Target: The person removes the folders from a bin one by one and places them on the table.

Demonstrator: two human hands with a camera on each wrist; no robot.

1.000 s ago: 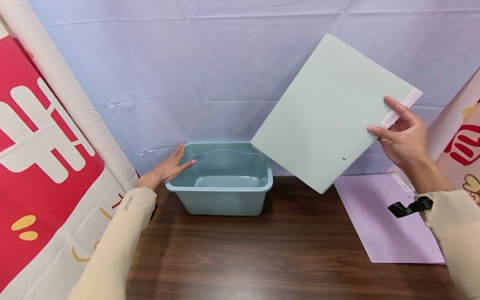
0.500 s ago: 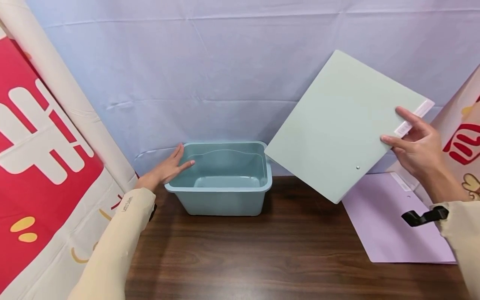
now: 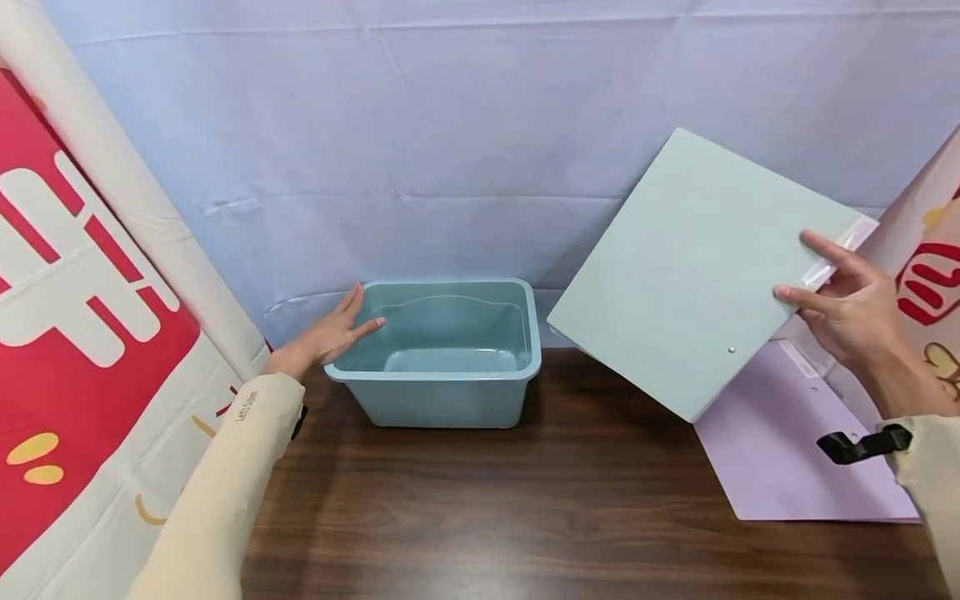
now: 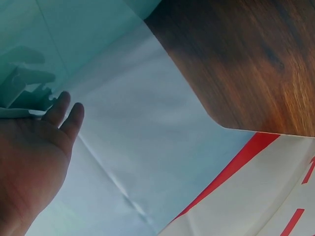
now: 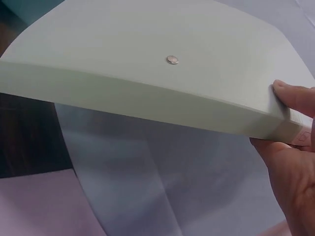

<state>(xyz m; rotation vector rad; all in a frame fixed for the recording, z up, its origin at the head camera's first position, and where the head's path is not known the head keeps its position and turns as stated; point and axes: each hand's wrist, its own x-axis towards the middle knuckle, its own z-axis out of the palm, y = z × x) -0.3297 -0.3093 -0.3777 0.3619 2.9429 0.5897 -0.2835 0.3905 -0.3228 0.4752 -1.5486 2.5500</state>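
My right hand (image 3: pixel 858 312) grips a pale green file folder (image 3: pixel 697 275) by its corner beside a white label strip, with the thumb on the cover. The folder hangs tilted in the air, its lower left corner right of a blue-green plastic basin (image 3: pixel 442 404). In the right wrist view the folder's thick spine (image 5: pixel 138 98) and a small metal rivet show. My left hand (image 3: pixel 326 337) rests at the basin's left rim with its fingers stretched out. Inside the basin I see nothing but its bare floor. A purple folder (image 3: pixel 795 450) lies flat on the table, partly covered by the right arm.
The dark wood table (image 3: pixel 480 508) runs back to a pale blue-lilac cloth (image 3: pixel 450 150). Red and white printed cloth (image 3: pixel 82 350) stands along the left side, with another printed cloth (image 3: pixel 933 287) on the right.
My right hand has carried the green folder to the right and downward, away from the basin's right rim. The left hand has stayed at the left rim.
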